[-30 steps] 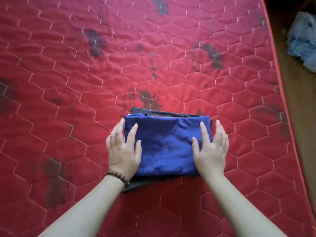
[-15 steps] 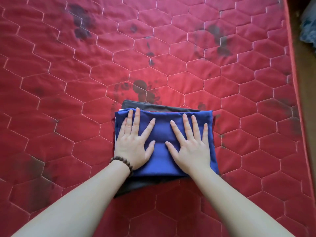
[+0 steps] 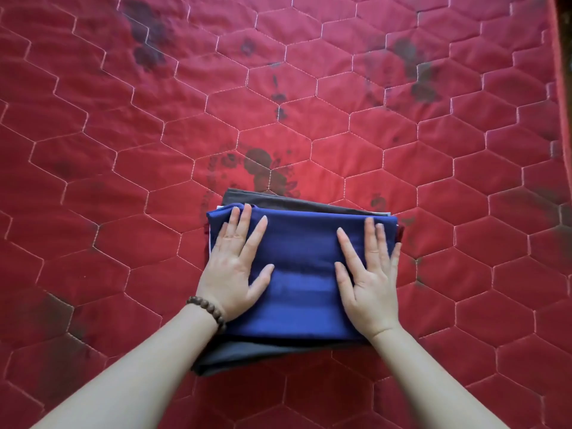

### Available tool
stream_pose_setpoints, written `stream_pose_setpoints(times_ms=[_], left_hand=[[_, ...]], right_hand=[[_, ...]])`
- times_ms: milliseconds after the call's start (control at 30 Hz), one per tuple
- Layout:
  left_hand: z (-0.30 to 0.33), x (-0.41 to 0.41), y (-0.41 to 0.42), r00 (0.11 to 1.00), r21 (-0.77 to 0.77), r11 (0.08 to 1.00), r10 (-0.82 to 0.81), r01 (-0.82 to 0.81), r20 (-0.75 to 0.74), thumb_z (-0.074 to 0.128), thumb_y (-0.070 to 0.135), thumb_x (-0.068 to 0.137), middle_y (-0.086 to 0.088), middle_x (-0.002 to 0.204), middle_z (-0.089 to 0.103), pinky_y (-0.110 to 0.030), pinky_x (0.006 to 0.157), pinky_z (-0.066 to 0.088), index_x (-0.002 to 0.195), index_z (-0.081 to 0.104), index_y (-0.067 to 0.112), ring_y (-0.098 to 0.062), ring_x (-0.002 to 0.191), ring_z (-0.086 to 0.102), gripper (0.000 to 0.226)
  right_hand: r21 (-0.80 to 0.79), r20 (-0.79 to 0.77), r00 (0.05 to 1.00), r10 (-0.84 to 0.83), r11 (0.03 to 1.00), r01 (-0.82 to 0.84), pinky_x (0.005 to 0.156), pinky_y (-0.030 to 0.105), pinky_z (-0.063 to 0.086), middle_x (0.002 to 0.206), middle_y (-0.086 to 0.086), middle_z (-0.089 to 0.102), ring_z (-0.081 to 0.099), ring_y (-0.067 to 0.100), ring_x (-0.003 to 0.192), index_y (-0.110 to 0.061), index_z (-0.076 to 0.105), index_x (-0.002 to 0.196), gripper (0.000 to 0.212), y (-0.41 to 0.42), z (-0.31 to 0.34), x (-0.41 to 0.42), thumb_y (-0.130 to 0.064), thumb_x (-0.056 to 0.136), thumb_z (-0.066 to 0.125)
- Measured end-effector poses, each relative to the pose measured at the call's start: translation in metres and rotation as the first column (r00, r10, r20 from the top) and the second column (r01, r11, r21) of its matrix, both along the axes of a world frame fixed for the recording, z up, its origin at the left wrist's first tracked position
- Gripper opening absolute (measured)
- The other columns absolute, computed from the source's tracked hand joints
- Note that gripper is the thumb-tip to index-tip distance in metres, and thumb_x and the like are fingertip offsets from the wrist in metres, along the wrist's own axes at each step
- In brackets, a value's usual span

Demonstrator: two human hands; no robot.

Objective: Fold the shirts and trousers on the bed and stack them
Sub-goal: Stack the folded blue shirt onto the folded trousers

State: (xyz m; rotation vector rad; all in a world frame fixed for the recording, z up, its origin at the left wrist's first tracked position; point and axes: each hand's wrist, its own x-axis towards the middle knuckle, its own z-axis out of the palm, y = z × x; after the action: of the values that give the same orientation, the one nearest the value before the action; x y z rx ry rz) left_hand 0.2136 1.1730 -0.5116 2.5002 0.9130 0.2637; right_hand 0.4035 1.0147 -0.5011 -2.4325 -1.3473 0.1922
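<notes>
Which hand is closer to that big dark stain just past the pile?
Left. The left hand presses the blue garment almost straight below the dark stain; the right hand presses farther off to the right.

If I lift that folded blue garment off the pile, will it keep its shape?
Probably not: the blue garment looks like thin, soft cloth, so it would likely sag and unfold unless supported underneath. It seems light. It may also slide on the grey garment below, since both hands press it flat.
</notes>
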Motion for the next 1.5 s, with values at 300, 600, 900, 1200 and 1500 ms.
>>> stream_pose_setpoints(times_ms=[300, 600, 900, 1200, 1500], left_hand=[[0.001, -0.018, -0.008, 0.962, -0.363, 0.899, 0.272, -0.246, 0.021, 0.060, 0.066, 0.077, -0.001, 0.156, -0.031, -0.039, 0.119, 0.015, 0.140, 0.010, 0.065, -0.022, 0.148, -0.010, 0.080], [0.009, -0.026, -0.011, 0.943, -0.497, 0.816, 0.331, -0.297, -0.019, 0.070, 0.049, 0.080, 0.020, 0.134, 0.029, -0.017, 0.101, 0.027, 0.135, 0.006, 0.071, -0.009, 0.129, 0.040, 0.087], [0.024, -0.032, -0.008, 0.954, -0.620, 0.729, 0.273, -0.291, -0.127, 0.069, 0.064, 0.068, -0.004, 0.121, 0.055, -0.035, 0.100, 0.042, 0.132, 0.006, 0.074, -0.020, 0.109, 0.056, 0.090], [0.024, -0.034, -0.021, 0.931, -0.569, 0.745, 0.344, -0.348, -0.120, 0.075, 0.057, 0.070, -0.002, 0.118, 0.046, -0.026, 0.097, 0.035, 0.132, 0.010, 0.075, -0.013, 0.103, 0.047, 0.092], [0.108, -0.072, -0.057, 0.864, -0.528, 0.717, 0.498, -0.455, -0.069, 0.078, 0.052, 0.069, 0.001, 0.114, 0.047, -0.022, 0.098, 0.032, 0.130, 0.014, 0.075, -0.017, 0.108, 0.051, 0.092]], right_hand=[[-0.037, -0.411, 0.899, -0.151, 0.988, 0.150, 0.116, 0.042, 0.025, 0.155, -0.012, -0.032, -0.001, 0.012, 0.148, -0.064, 0.010, 0.141, 0.075, -0.014, 0.006, 0.014, -0.068, 0.081, 0.054], [-0.191, -0.549, 0.785, -0.287, 0.957, 0.217, 0.093, 0.026, 0.033, 0.161, -0.003, -0.014, 0.038, 0.025, 0.138, -0.076, 0.001, 0.131, 0.079, -0.018, 0.010, 0.015, -0.070, 0.074, 0.055], [-0.286, -0.532, 0.793, -0.295, 0.945, 0.159, 0.086, 0.029, 0.039, 0.124, 0.006, 0.047, 0.057, 0.025, 0.102, -0.077, -0.006, 0.128, 0.078, -0.025, 0.024, 0.021, -0.065, 0.082, 0.055], [-0.217, -0.597, 0.759, -0.259, 0.963, 0.159, 0.085, 0.027, 0.035, 0.101, 0.000, 0.041, 0.051, 0.006, 0.086, -0.078, 0.001, 0.128, 0.079, -0.035, 0.023, 0.019, -0.063, 0.079, 0.061], [-0.070, -0.570, 0.819, -0.066, 0.997, 0.032, 0.085, 0.022, 0.034, 0.098, -0.001, 0.041, 0.049, -0.001, 0.085, -0.077, 0.014, 0.129, 0.077, -0.033, 0.095, 0.002, -0.056, 0.078, 0.067]])
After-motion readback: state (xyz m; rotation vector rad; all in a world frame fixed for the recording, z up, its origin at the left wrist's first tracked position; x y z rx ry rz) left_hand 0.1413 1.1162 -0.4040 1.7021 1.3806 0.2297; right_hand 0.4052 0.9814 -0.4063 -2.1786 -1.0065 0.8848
